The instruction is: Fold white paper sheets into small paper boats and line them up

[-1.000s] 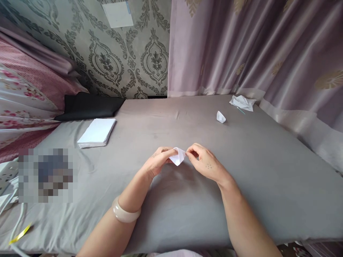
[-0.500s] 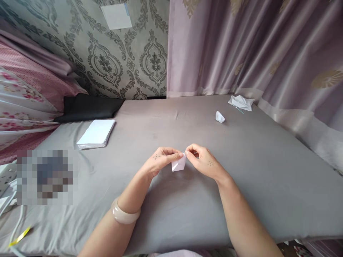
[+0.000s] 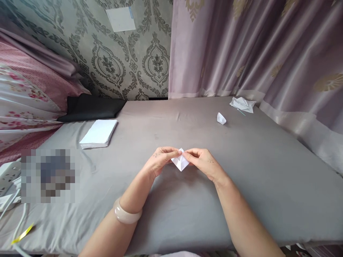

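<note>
A small piece of folded white paper (image 3: 181,164) is held up between my two hands, a diamond shape with one corner pointing down and a crease along its middle. My left hand (image 3: 162,159) pinches its left side, thumb on the near face and fingers behind. On the right side my right hand (image 3: 203,160) grips it the same way, its thumb close to the other thumb near the top corner. The fingers behind the paper are partly hidden.
A small folded paper shape (image 3: 221,118) sits farther back on the grey cloth (image 3: 150,125). Crumpled white papers (image 3: 242,104) lie by the curtain. To the left are a stack of white paper (image 3: 99,132), a black folded cloth (image 3: 93,107), a power strip (image 3: 10,176) and a yellow strip (image 3: 23,233).
The folded paper has turned from a squarish shape to a diamond facing me. My right hand, earlier at its top right corner, now grips its right side. The view has shifted slightly.
</note>
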`<state>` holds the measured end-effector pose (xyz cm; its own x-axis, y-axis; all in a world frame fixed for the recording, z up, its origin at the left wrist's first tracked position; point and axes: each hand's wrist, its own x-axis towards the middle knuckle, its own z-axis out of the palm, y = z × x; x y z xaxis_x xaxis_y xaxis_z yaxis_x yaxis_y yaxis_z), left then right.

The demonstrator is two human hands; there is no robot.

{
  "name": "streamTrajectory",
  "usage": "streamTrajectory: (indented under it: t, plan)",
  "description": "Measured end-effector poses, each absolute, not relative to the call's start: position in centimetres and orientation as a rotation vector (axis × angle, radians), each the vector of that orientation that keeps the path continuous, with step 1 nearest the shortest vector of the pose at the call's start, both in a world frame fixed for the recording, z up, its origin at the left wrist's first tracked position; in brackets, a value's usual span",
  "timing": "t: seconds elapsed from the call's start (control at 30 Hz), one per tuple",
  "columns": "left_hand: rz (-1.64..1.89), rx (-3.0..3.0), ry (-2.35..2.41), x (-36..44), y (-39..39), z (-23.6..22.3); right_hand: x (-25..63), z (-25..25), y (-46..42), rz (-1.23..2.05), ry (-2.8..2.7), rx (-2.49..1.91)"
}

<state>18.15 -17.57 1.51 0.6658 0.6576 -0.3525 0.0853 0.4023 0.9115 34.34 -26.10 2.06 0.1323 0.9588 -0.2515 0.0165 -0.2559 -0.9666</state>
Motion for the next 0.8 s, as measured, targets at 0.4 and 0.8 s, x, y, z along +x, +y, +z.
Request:
streamTrajectory:
  t: [0.4,0.8]
  plan:
    - [0.411,1.126,0.777,18.11,-17.7,1.44,34.62,1.67,-25.97,1.291,-0.954,-1.536]
    - [0.621,1.241,0.813,19.08,-18.44,1.05,34.5,2.02,-26.03,1.26,-1.031,-1.493]
